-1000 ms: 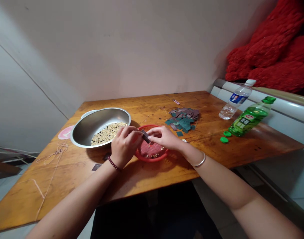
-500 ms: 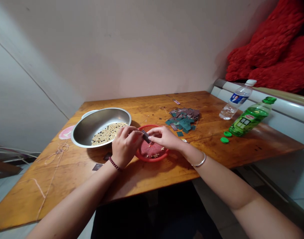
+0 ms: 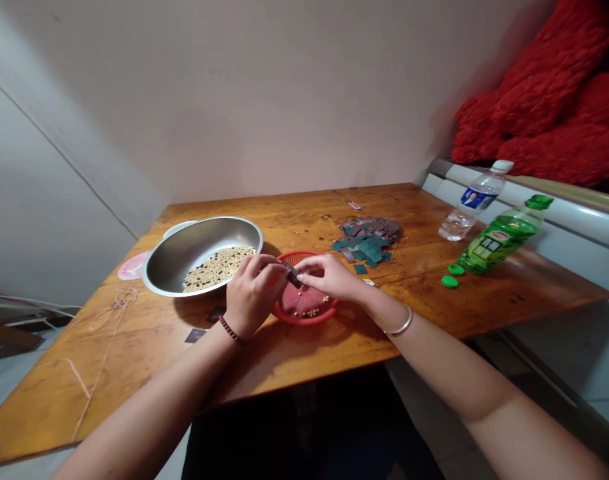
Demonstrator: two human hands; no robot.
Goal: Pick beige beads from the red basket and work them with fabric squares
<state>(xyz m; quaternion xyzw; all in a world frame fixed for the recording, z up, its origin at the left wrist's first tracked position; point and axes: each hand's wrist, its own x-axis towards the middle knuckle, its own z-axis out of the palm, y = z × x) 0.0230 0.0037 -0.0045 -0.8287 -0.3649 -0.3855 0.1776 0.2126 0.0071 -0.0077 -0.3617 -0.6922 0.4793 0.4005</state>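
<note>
A small dark piece [image 3: 293,275] is pinched between my left hand [image 3: 252,290] and my right hand [image 3: 332,277], above a red mesh basket [image 3: 307,321]. Several small pale beads [image 3: 312,312] lie at the bottom of the basket. My left fingers curl round the piece's left end, and my right thumb and fingers grip its right end. A steel bowl [image 3: 157,243] stands left of my left hand, with pale and black beads [image 3: 214,268] inside. Behind the basket, to the right, lies a pile of green and brown square pieces [image 3: 367,240].
A clear bottle [image 3: 472,203] and a green bottle [image 3: 502,237] stand at the right, near two green caps [image 3: 453,275]. Loose string [image 3: 117,303] and a pink disc [image 3: 133,267] lie at the left. Dark squares [image 3: 195,335] lie by my left wrist.
My left hand has shifted very slightly to the right. Both hands still hold the dark piece over the basket.
</note>
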